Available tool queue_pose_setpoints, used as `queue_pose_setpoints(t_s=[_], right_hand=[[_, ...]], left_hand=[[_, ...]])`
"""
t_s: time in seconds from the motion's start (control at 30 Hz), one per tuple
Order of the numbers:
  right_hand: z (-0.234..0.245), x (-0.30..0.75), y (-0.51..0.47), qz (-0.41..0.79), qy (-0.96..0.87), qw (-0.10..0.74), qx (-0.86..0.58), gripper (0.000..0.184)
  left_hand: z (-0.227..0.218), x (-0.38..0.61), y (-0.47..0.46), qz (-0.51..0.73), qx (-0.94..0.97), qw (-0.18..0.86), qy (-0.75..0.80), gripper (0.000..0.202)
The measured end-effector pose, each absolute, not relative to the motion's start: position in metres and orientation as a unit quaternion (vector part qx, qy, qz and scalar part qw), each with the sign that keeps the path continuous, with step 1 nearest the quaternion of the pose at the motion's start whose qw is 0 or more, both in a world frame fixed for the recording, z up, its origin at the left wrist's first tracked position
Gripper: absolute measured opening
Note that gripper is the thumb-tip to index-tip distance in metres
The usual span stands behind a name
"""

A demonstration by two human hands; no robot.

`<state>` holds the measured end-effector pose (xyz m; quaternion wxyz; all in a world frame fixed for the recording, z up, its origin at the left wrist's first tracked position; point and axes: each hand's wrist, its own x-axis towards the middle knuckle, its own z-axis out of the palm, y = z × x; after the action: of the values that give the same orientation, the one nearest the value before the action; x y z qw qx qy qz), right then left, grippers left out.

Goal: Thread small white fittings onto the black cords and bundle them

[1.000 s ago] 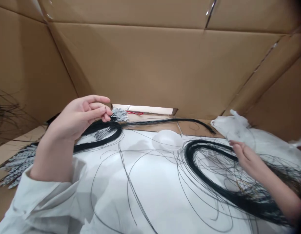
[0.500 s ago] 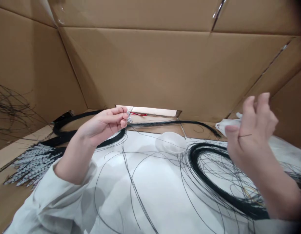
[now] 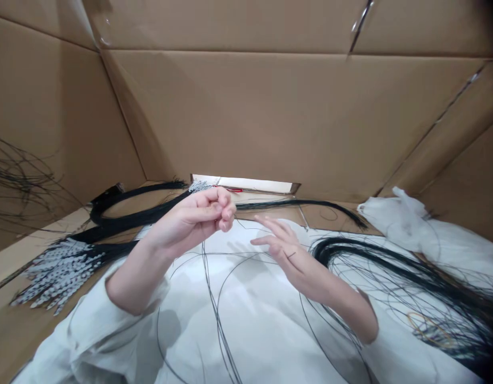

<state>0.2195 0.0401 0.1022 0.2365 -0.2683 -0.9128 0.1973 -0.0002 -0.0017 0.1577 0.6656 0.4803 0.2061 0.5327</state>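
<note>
My left hand (image 3: pixel 198 216) is raised over the white sheet (image 3: pixel 254 304) with its fingertips pinched together; what they hold is too small to make out. My right hand (image 3: pixel 284 245) is just to its right, fingers stretched toward the left hand, and a thin black strand (image 3: pixel 291 255) crosses its back. Loose black strands (image 3: pixel 214 288) curve over the sheet beneath both hands. A thick coil of black strands (image 3: pixel 350 250) lies right of my right hand. Another black bundle (image 3: pixel 130 213) runs behind my left hand.
Cardboard walls (image 3: pixel 246 117) enclose the work area on three sides. A heap of silver-tipped strand ends (image 3: pixel 58 266) lies at the left, a smaller silver cluster (image 3: pixel 200 185) at the back. A crumpled white plastic bag (image 3: pixel 410 224) sits at the right, a yellow band (image 3: pixel 426 325) near it.
My right hand dropped from high on the right and moved left to meet my left hand. My left hand shifted slightly right and closed into a tighter pinch.
</note>
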Motion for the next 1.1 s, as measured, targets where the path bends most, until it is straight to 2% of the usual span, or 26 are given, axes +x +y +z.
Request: queue_pose_setpoints(t_s=[0.27, 0.4, 0.6, 0.77, 0.9, 1.0, 1.1], right_hand=[[0.094, 0.218, 0.051, 0.275, -0.887, 0.264, -0.261, 0.039], [0.089, 0.215, 0.05, 0.325, -0.875, 0.245, -0.261, 0.042], [0.077, 0.211, 0.059, 0.497, -0.793, 0.234, -0.264, 0.049], [0.079, 0.215, 0.069, 0.528, -0.752, 0.279, -0.278, 0.055], [0.073, 0.22, 0.081, 0.515, -0.732, 0.35, -0.276, 0.051], [0.067, 0.225, 0.092, 0.512, -0.716, 0.399, -0.257, 0.051], [0.069, 0.23, 0.098, 0.494, -0.704, 0.45, -0.241, 0.051]], left_hand=[[0.158, 0.0, -0.002, 0.529, 0.519, 0.641, 0.2, 0.014], [0.158, 0.001, -0.004, 0.518, 0.563, 0.602, 0.229, 0.015], [0.16, 0.001, -0.011, 0.483, 0.66, 0.507, 0.273, 0.019], [0.171, -0.007, -0.02, 0.427, 0.741, 0.416, 0.31, 0.027], [0.18, -0.015, -0.029, 0.369, 0.792, 0.339, 0.349, 0.032], [0.183, -0.021, -0.034, 0.355, 0.796, 0.325, 0.367, 0.024], [0.185, -0.025, -0.036, 0.397, 0.77, 0.343, 0.364, 0.013]])
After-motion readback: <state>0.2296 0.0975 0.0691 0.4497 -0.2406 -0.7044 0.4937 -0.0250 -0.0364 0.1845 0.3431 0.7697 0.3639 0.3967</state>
